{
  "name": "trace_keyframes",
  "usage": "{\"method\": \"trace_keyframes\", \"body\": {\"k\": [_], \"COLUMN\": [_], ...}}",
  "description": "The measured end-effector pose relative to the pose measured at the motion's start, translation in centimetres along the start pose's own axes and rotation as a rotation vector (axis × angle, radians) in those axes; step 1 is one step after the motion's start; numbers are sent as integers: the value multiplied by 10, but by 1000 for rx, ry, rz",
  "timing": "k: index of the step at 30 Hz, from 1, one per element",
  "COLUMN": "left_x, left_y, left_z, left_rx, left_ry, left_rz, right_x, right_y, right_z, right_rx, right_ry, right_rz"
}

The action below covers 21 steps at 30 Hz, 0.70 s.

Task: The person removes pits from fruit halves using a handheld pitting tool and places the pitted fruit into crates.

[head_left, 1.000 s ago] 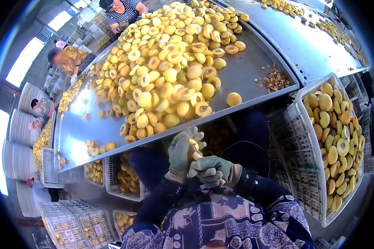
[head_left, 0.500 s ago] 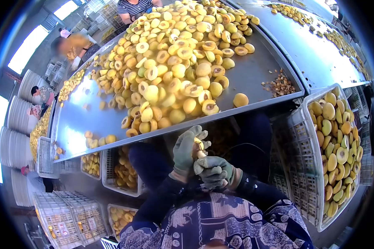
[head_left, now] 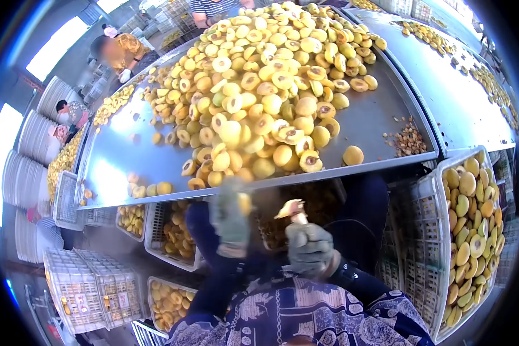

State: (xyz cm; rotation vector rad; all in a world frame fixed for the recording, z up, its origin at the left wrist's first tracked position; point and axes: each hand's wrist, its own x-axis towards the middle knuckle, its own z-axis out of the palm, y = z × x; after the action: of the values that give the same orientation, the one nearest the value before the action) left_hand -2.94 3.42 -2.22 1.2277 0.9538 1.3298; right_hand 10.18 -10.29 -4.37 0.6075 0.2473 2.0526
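Note:
My left hand [head_left: 232, 216], in a grey-green glove and smeared by motion, is raised near the table's front edge. A yellow apricot half [head_left: 244, 203] shows against its palm. My right hand [head_left: 310, 248], gloved alike, is closed round a short pale-handled tool [head_left: 299, 218] pointing up. At the tool's tip sits a yellow and brownish piece of fruit [head_left: 290, 207]; its exact form is hard to make out. Beyond my hands, a large heap of halved apricots [head_left: 254, 98] covers much of the metal table [head_left: 380, 109].
A crate [head_left: 444, 230] full of apricot halves stands at my right. Other fruit crates [head_left: 155, 242] stand at lower left. A small pile of pits [head_left: 406, 138] lies on the table's right side. Co-workers [head_left: 121, 55] work at the far left; another person [head_left: 213, 8] stands behind the heap.
My hands, together around a fruit before, have come apart. The left moved left and upward with a yellow half; the right holds the tool with fruit at its tip. The view shifted slightly.

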Motion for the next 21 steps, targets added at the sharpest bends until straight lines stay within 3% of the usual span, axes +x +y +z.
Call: {"method": "trace_keyframes", "body": {"k": [1,2,3,4,5,6,8,12,14,15,18,21], "left_x": [26,42,69,89,99,103,108,119,133,135,121,91], "left_y": [-13,11,-6,-10,2,13,18,-20,-40,-40,-23,-3], "left_z": [-33,-55,-95,-135,-143,-145,-110,-36,-31,-28,-40,-44], "left_rx": [88,156,273,531,1085,1637,1446,1318,1262,1238,1035,226], "left_ry": [147,153,182,98,95,89,-48,-236,-224,-215,-349,-545], "left_rz": [71,-10,165,190,535,885,776,358,368,372,362,-275], "right_x": [-1,-2,-1,0,1,2,12,26,25,24,21,31], "right_y": [-4,-8,-14,-23,-34,-49,-69,-60,-38,-33,-26,-30], "right_z": [9,14,9,-3,-18,-40,-58,-26,0,13,10,26], "right_rx": [25,-117,-129,-140,-152,-94,3,-445,-883,-888,-1099,-1194], "right_ry": [-43,20,119,222,325,256,451,753,898,919,931,932], "right_rz": [-7,-52,-91,-129,-167,-197,-291,-96,-31,13,-241,-377]}}
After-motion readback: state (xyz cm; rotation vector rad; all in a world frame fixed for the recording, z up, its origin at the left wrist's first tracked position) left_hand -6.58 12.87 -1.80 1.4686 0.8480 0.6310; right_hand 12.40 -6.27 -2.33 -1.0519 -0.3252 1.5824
